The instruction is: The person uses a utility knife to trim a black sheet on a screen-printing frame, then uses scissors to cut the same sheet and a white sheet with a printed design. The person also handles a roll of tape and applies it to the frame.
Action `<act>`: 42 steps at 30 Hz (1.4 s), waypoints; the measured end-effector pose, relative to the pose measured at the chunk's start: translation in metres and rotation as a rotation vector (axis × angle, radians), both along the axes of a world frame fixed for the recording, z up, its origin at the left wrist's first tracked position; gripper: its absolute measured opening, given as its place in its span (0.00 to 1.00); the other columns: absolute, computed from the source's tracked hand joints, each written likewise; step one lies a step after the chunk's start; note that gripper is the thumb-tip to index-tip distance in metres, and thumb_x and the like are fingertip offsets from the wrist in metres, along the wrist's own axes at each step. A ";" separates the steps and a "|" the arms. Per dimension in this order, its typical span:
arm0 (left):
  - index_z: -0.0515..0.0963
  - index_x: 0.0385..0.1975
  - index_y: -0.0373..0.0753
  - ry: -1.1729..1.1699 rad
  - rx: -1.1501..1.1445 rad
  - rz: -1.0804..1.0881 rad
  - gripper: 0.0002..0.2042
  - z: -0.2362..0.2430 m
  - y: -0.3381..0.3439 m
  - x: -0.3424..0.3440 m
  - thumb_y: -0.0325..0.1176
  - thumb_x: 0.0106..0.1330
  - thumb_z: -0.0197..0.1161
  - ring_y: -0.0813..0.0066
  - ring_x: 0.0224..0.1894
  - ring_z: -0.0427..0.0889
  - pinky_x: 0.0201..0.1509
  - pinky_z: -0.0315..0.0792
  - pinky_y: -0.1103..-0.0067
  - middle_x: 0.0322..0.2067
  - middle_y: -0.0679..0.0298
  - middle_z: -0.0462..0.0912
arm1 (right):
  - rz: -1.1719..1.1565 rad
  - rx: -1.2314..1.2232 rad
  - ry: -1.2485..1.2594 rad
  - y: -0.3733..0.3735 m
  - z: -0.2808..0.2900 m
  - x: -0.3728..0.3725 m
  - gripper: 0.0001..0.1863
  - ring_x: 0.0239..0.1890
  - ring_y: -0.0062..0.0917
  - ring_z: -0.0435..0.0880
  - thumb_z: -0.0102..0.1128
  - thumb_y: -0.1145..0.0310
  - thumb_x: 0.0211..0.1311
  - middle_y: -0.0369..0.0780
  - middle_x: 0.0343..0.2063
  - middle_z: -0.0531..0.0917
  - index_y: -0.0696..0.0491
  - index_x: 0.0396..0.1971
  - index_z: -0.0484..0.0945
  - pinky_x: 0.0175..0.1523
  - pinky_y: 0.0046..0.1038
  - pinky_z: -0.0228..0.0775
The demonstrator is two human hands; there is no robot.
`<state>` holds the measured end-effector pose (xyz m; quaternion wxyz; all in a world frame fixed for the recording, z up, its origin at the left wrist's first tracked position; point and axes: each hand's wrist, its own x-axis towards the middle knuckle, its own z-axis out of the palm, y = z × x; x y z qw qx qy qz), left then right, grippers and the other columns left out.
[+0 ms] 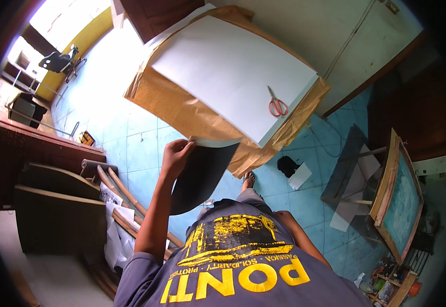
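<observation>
Left hand [176,156] pinching the top edge of a dark sheet [202,176], fingers curled over it and thumb closing behind, lifting it off the near corner of the stack. Sheet hanging down from that grip, curling slightly, its pale upper edge showing just under the white paper stack [230,77]. Stack lying on brown wrapping paper [182,110] spread over the counter, wrapping sticking out past the white sheets on the left and near sides. Red-handled scissors [277,104] resting on the white stack near its right edge, well apart from the gripping hand. Right hand not showing: forearm [297,238] dropping behind the grey shirt, so its state impossible to tell. Below the counter, light blue tiled floor [131,138], with a foot in a sandal [249,179] standing just beside the hanging wrapping. Wood-framed screen [399,197] leaning at the right, possibly against a small table.
</observation>
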<state>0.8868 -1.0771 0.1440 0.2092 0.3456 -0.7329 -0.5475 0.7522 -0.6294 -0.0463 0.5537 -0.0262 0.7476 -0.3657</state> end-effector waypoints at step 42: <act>0.74 0.27 0.36 0.104 -0.337 0.377 0.07 0.034 -0.078 -0.019 0.30 0.67 0.62 0.90 0.25 0.57 0.28 0.50 0.87 0.21 0.78 0.64 | 0.044 -0.207 1.156 -0.239 0.032 -0.295 0.18 0.45 0.42 0.80 0.61 0.62 0.58 0.48 0.40 0.81 0.59 0.43 0.75 0.49 0.40 0.72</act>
